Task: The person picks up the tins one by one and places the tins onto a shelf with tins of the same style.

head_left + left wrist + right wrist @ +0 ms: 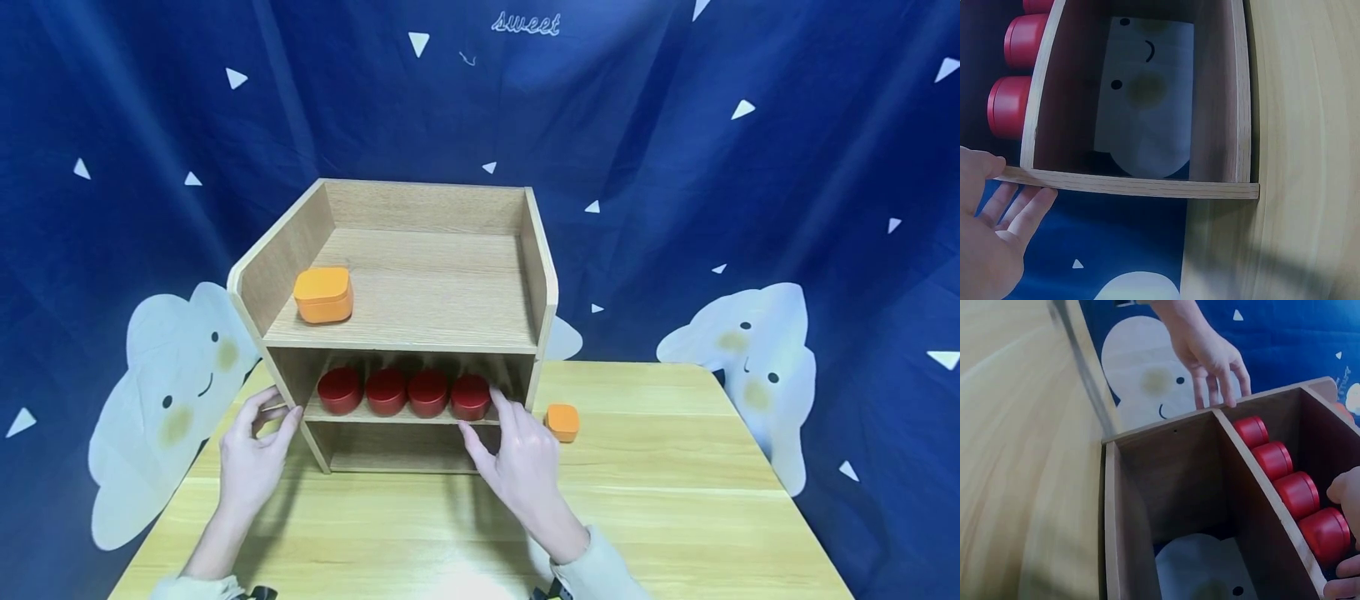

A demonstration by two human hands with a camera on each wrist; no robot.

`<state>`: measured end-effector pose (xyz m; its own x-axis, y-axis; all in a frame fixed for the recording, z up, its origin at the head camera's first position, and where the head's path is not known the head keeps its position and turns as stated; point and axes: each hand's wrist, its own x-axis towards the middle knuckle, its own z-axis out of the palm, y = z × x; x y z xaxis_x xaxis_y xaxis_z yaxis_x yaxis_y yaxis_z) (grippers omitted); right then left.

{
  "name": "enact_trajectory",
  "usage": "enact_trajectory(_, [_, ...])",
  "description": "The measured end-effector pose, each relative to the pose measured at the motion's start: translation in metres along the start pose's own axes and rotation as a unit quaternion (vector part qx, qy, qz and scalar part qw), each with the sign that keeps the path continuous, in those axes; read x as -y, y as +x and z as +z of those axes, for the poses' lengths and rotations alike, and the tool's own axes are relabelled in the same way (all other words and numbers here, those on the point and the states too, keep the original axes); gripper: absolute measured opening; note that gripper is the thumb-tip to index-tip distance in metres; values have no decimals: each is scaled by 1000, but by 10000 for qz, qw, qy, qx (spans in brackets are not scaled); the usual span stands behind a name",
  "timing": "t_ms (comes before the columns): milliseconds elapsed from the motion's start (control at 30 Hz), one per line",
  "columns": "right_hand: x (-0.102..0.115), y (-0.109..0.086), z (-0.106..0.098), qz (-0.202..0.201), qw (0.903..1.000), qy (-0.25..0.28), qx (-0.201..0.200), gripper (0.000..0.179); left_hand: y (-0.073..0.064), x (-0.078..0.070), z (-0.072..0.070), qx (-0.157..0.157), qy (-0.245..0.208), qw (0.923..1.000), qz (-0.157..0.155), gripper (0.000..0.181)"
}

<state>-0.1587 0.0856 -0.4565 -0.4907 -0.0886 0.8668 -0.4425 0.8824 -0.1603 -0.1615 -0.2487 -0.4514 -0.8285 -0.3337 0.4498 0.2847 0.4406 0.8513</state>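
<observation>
A row of several red round tins [386,392] stands on the middle shelf of a small wooden shelf unit [435,292]. My right hand [521,454] is at the rightmost red tin [470,397], the index finger along its right side and the thumb at its front, low by the shelf edge. In the right wrist view, that hand's fingers sit close round the end tin [1324,536]. My left hand [251,454] grips the unit's left side panel [1129,185], thumb at the front edge and fingers along the outer face.
An orange rounded box [324,296] sits at the left front of the unit's top. A smaller orange box [562,422] lies on the wooden table [675,475] right of the unit. A blue curtain [637,167] with clouds and triangles hangs behind.
</observation>
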Motion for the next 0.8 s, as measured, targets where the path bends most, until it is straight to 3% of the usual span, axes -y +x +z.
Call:
enact_trajectory(133, [-1, -5, -10, -84, 9995, 292, -94, 56, -1, -1, 0, -23, 27, 10000, 15, 34])
enact_trajectory(400, [-14, -15, -29, -171, 9987, 382, -279, 58, 0, -1, -1, -18, 27, 10000, 59, 34])
enact_trajectory(633, [-37, -24, -44, -231, 9991, 338, -114, 62, 1, 3, -1, 2, 13, 10000, 39, 36])
enact_trajectory(800, [-62, -30, -50, -136, 9994, 236, 213, 65, 0, 1, 1, -19, 73, 10000, -17, 35])
